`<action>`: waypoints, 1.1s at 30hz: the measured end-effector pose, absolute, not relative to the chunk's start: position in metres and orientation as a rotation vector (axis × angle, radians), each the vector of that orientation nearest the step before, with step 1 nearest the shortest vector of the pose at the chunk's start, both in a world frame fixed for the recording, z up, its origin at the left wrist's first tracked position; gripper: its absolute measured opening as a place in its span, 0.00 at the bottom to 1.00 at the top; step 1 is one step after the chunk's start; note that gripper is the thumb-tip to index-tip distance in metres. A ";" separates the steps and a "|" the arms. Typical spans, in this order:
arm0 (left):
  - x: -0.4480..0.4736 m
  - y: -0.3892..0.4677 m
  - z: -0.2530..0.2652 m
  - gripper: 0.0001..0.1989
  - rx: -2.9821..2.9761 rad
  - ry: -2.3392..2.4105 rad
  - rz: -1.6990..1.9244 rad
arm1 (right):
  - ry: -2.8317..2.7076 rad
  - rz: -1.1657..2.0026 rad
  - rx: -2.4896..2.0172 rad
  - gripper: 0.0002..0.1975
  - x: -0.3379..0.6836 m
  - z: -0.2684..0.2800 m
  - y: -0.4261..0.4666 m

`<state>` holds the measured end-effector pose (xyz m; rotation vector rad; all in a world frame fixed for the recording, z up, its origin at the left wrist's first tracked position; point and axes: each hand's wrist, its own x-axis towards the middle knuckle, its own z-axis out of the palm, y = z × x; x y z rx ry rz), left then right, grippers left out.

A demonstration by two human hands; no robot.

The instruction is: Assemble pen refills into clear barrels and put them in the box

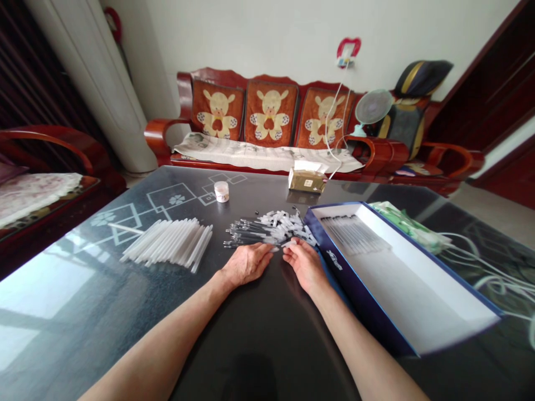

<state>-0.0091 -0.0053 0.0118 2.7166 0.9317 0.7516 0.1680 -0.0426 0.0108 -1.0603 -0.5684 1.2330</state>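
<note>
My left hand [249, 263] rests low over the dark table, fingers closed together by the near edge of a pile of pen refills [246, 231]. Whatever its fingertips pinch is too small to make out. Just across from it, my right hand [305, 263] has thumb and fingers closed on a small whitish pen cap [288, 243]. The two sets of fingertips are close but apart. Behind them lies a heap of clear and white pen caps [286, 223]. Left of my left hand, translucent pen barrels [171, 242] lie side by side in a stack.
A blue box [363, 289] with white inside stands at right, a row of capped pens [353, 234] in its far end. A small white jar [221, 191] and a tissue box [308, 179] stand farther back. A green packet [412, 225] and white cables [497, 281] lie beyond the box.
</note>
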 end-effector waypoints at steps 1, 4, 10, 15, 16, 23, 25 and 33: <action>-0.009 -0.006 0.012 0.15 2.709 0.931 0.748 | -0.593 1.233 -1.062 0.17 0.167 0.011 -0.043; -0.009 -0.006 0.013 0.14 2.692 0.935 0.733 | -0.660 1.223 -1.073 0.18 0.164 0.009 -0.045; -0.010 -0.004 0.012 0.13 2.678 0.926 0.722 | -0.774 1.196 -1.114 0.19 0.162 0.006 -0.045; -0.012 -0.001 0.009 0.14 2.702 0.875 0.746 | -0.828 1.162 -1.136 0.18 0.162 0.006 -0.046; -0.012 -0.001 0.008 0.14 2.703 0.867 0.752 | -0.836 1.152 -1.141 0.18 0.162 0.006 -0.046; -0.011 -0.002 0.009 0.14 2.696 0.900 0.742 | -1.007 0.934 -1.249 0.15 0.161 0.002 -0.046; -0.012 -0.002 0.010 0.14 2.693 0.935 0.736 | -1.126 0.715 -1.339 0.12 0.161 0.002 -0.047; -0.015 0.002 0.007 0.14 2.698 0.958 0.797 | -1.280 0.436 -1.571 0.09 0.184 0.015 -0.052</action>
